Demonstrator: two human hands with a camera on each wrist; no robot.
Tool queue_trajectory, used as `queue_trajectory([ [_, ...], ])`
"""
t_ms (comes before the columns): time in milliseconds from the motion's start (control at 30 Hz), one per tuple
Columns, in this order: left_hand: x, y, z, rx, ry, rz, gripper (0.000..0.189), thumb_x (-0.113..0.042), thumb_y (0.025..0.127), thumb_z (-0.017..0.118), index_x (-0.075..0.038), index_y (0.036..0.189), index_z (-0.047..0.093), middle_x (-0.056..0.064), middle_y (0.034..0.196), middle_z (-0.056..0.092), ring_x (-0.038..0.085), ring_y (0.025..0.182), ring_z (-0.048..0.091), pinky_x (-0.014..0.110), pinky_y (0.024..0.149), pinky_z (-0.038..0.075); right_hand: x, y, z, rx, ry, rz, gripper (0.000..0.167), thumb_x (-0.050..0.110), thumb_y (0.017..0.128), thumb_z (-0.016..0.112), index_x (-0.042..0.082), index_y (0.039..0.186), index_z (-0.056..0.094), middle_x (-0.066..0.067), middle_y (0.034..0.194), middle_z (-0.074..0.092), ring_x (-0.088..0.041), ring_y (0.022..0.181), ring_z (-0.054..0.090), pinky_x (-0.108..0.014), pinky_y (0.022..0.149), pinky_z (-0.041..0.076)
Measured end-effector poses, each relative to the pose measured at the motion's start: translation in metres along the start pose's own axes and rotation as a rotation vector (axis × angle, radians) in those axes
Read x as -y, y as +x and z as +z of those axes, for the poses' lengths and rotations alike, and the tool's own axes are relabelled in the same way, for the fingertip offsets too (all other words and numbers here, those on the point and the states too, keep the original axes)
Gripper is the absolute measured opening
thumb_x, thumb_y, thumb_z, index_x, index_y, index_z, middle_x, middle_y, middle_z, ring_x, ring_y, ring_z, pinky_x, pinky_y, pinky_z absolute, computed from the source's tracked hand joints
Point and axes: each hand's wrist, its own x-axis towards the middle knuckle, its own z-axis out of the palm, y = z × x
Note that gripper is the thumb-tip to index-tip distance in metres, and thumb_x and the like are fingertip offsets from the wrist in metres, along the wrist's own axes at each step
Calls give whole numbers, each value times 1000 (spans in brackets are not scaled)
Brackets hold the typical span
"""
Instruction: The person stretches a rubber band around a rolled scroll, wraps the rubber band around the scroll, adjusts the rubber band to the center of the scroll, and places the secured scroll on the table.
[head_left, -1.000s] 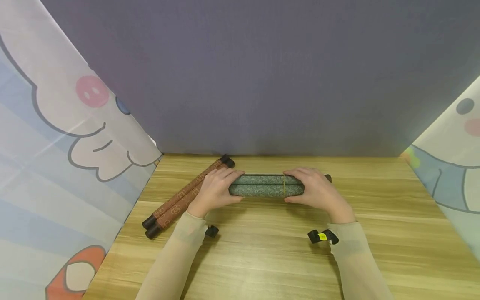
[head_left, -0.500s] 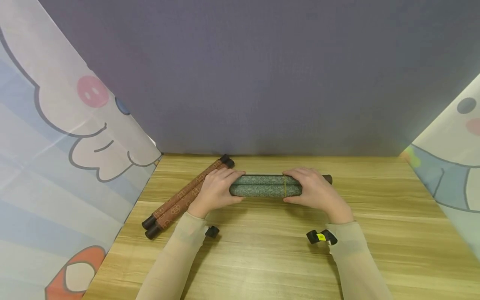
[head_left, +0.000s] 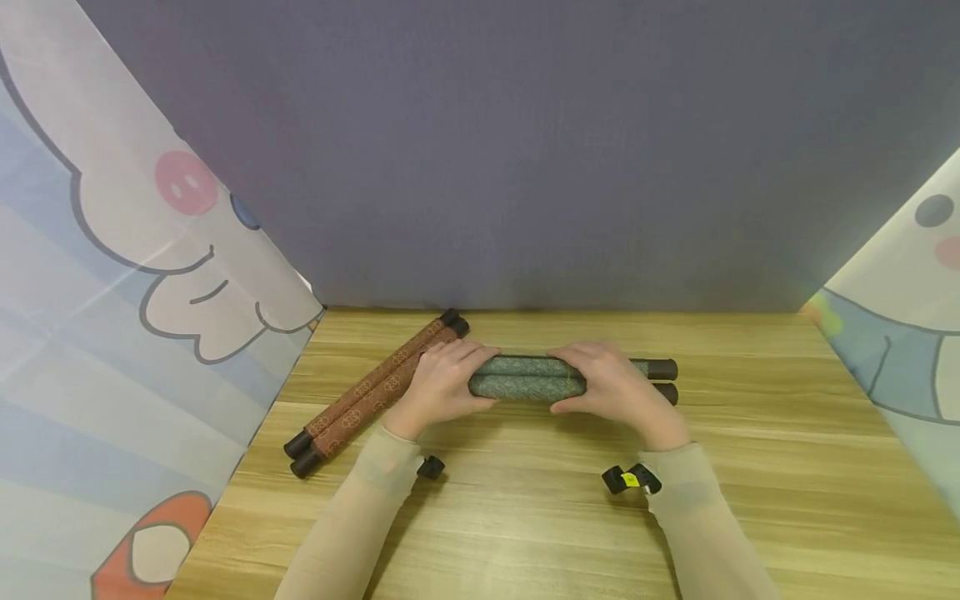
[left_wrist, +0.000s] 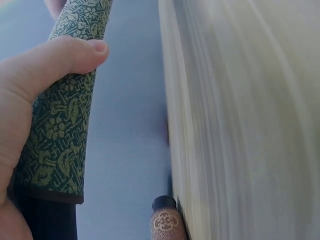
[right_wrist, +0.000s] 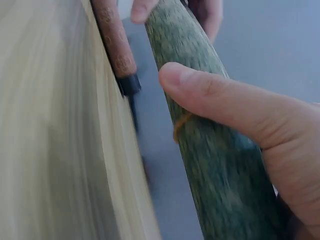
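A green patterned scroll (head_left: 521, 387), rolled from both sides into two parallel rolls with dark rods at the ends, lies crosswise between my hands. My left hand (head_left: 444, 385) grips its left part, thumb along the near side and fingers over the far side. Toward the right, my right hand (head_left: 609, 385) holds it the same way. A thin yellowish elastic band (right_wrist: 181, 127) loops round the scroll by the right thumb. The right rod ends (head_left: 662, 369) stick out past the right hand; in the left wrist view a dark rod (left_wrist: 52, 217) shows below the brocade's edge.
Beyond my left hand, a reddish-brown scroll (head_left: 360, 400) with flower motifs lies slantwise on the wooden table (head_left: 510, 517). A grey panel (head_left: 555, 167) rises at the table's back edge. Cartoon-printed cloth (head_left: 90, 333) hangs at the sides.
The right hand has moved left along the green scroll, baring both rod ends on the right. The left hand and scroll have shifted slightly right and nearer. The brown scroll stays put.
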Motion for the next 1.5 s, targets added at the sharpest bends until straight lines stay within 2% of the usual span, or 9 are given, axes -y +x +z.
queue_trajectory([
  [200, -1, -1, 4, 23, -42, -7, 77, -45, 69, 102, -17, 137, 75, 2, 126, 78, 24, 110, 76, 44, 85, 63, 9, 4, 2, -1, 29, -27, 97, 37, 68, 106, 1, 148, 66, -17, 142, 71, -40, 126, 70, -63, 109, 52],
  [400, 0, -1, 3, 39, -46, -17, 79, -46, 70, 101, -17, 138, 74, 2, 127, 78, 25, 112, 75, 45, 87, 63, 12, 3, -3, 28, 23, 30, 101, 41, 68, 106, 4, 152, 64, -17, 146, 69, -41, 130, 68, -63, 113, 49],
  [633, 3, -1, 2, 56, -11, -30, 83, -51, 70, 101, -17, 140, 73, 3, 130, 77, 28, 115, 75, 48, 96, 62, 8, -2, -10, 31, 36, 96, 98, 39, 70, 106, 7, 152, 64, -15, 147, 68, -41, 131, 67, -63, 112, 50],
  [967, 7, -2, 0, 48, 13, -54, 82, -51, 70, 102, -17, 140, 74, 3, 129, 78, 27, 111, 75, 49, 93, 62, -3, -7, -18, 25, 7, 130, 96, 42, 73, 103, 7, 153, 64, -16, 148, 68, -43, 135, 64, -65, 116, 46],
  [1300, 8, -3, 0, 42, 18, -73, 84, -50, 69, 103, -17, 141, 73, 4, 131, 77, 30, 113, 75, 51, 95, 62, -4, -6, -11, -29, -88, 177, 94, 53, 72, 102, 10, 149, 68, -15, 142, 71, -46, 133, 63, -71, 116, 41],
  [1500, 8, -3, 0, 31, 16, -66, 84, -49, 68, 104, -16, 140, 74, 4, 130, 77, 29, 112, 75, 50, 93, 62, -4, -6, -10, -38, -95, 165, 91, 51, 72, 102, 13, 147, 69, -14, 142, 71, -45, 132, 63, -71, 117, 40],
])
